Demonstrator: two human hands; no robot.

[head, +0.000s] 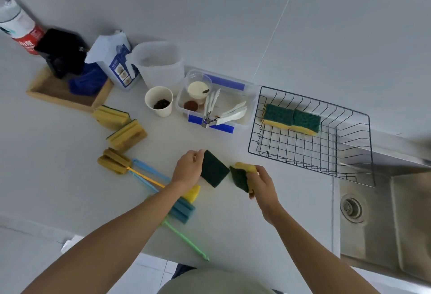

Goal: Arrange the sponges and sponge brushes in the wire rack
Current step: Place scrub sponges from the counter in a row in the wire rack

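A black wire rack (pixel 349 153) stands at the right, beside the sink, with two green-and-yellow sponges (pixel 291 118) lying side by side along its back. My left hand (pixel 189 167) grips a green-topped sponge (pixel 213 169) at its upper corner, over the counter. My right hand (pixel 262 183) is closed around another green-and-yellow sponge (pixel 240 176), tilted on edge. Two tan grooved sponges (pixel 121 127) lie at the left. Sponge brushes lie near my left forearm: a tan-headed one (pixel 115 160), a blue-headed one (pixel 183 211) with a green handle, and a yellow piece (pixel 192 193).
A clear plastic box (pixel 247 107) holding cups and white utensils sits left of the rack. A paper cup (pixel 159 101), a translucent jug (pixel 161 65), a packet and a wooden tray (pixel 67 97) stand behind. The steel sink (pixel 377 219) is at the right.
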